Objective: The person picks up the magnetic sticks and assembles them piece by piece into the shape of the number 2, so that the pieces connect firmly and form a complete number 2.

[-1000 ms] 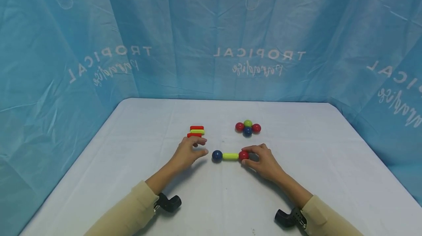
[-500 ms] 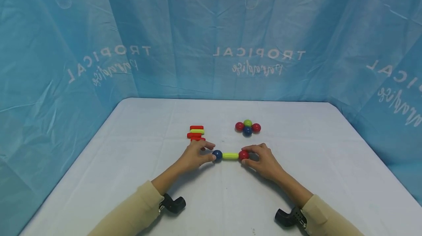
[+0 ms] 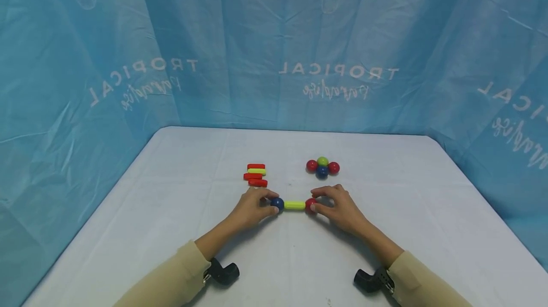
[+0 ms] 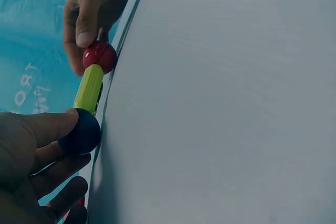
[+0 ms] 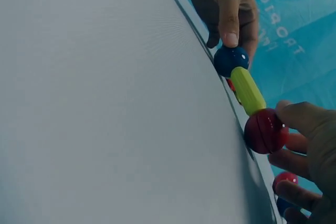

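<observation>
In the head view, a yellow-green rod point(image 3: 294, 205) lies level between a dark blue ball point(image 3: 278, 203) and a red ball point(image 3: 309, 205), one at each end. My left hand point(image 3: 251, 208) pinches the blue ball between thumb and fingers. The red ball is pinched the same way by my right hand point(image 3: 341, 208). Both wrist views show the rod meeting each ball: the left wrist view has the blue ball point(image 4: 83, 132) nearest, the right wrist view the red ball point(image 5: 266, 131). Fingers cover part of each ball.
Beyond my left hand, several short rods lie in a stack of rows, red ones point(image 3: 258, 183) and a yellow-green one point(image 3: 256, 171). A cluster of red, green and blue balls point(image 3: 322, 172) sits farther back. Blue printed curtains point(image 3: 282, 107) surround the white table point(image 3: 368, 154).
My left hand has moved right and taken hold of the blue ball. The joined balls and rod have shifted slightly left, with my right hand keeping its grip on the red ball.
</observation>
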Tool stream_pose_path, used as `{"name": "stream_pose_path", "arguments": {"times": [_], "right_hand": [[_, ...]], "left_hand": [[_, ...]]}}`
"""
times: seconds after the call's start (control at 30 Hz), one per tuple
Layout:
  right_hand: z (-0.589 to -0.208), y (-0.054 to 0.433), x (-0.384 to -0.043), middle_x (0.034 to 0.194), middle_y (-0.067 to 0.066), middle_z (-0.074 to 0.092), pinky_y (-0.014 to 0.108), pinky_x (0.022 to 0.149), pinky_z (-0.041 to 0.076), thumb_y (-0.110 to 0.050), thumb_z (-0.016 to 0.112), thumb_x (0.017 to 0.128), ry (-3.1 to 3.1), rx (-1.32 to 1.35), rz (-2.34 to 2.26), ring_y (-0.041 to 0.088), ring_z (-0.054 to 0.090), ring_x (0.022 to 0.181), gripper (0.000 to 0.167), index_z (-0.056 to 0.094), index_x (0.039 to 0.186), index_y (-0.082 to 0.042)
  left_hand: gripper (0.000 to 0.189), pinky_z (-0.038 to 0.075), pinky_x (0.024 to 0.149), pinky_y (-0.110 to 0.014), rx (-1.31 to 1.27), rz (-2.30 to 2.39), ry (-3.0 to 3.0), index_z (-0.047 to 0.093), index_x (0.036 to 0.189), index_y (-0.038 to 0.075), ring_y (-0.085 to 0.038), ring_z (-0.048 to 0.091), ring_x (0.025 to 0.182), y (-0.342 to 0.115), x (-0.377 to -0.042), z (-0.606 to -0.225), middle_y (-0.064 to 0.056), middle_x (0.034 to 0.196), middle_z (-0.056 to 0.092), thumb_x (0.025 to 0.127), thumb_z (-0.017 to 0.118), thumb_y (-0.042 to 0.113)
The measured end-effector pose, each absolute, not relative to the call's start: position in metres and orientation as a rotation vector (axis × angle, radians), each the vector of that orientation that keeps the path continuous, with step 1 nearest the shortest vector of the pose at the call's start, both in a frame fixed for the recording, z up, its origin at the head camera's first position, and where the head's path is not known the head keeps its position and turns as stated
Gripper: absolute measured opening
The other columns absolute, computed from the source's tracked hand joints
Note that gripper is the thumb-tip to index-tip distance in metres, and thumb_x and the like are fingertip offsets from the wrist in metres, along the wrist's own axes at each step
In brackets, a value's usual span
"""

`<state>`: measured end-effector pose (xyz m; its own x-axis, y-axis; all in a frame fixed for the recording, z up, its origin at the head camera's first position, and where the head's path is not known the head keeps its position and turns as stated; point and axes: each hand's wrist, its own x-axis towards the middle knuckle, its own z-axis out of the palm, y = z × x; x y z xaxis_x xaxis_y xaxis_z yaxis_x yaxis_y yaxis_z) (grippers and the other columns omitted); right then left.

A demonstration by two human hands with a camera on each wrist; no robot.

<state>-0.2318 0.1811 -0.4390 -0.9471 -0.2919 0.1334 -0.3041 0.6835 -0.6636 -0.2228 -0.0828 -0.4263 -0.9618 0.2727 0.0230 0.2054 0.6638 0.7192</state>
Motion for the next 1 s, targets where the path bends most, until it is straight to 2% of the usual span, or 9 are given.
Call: {"name": "stream_pose_path", "arguments": {"times": [0.23, 0.47, 1.0], "right_hand": [[-0.427, 0.147, -0.249, 0.115, -0.004, 0.066, 0.043, 0.09, 0.044, -0.032, 0.072, 0.082, -2.781, 0.592, 1.114, 0.016, 0.048, 0.107, 0.037, 0.067, 0.115, -0.017], [-0.421, 0.104, -0.272, 0.113, -0.004, 0.068, 0.042, 0.092, 0.044, -0.034, 0.072, 0.081, -2.834, 0.558, 1.081, 0.015, 0.048, 0.108, 0.038, 0.066, 0.116, -0.02], [-0.419, 0.049, -0.299, 0.102, 0.0, 0.068, 0.035, 0.081, 0.041, -0.038, 0.073, 0.079, -2.999, 0.544, 0.772, 0.016, 0.049, 0.095, 0.038, 0.07, 0.112, -0.018]], "left_hand": [[0.034, 0.044, 0.077, -0.028, 0.303, 1.205, 2.82, 0.068, 0.113, 0.018, -0.016, 0.049, 0.099, -0.103, -0.212, -0.424, 0.0, 0.105, 0.061, 0.08, 0.073, 0.019], [0.033, 0.043, 0.076, -0.028, 0.236, 1.205, 2.827, 0.068, 0.113, 0.02, -0.016, 0.049, 0.099, -0.121, -0.209, -0.424, 0.0, 0.105, 0.061, 0.08, 0.073, 0.019], [0.033, 0.041, 0.078, -0.029, 0.25, 1.235, 2.807, 0.068, 0.112, 0.017, -0.016, 0.049, 0.098, -0.129, -0.209, -0.427, 0.001, 0.105, 0.064, 0.08, 0.073, 0.019]]}}
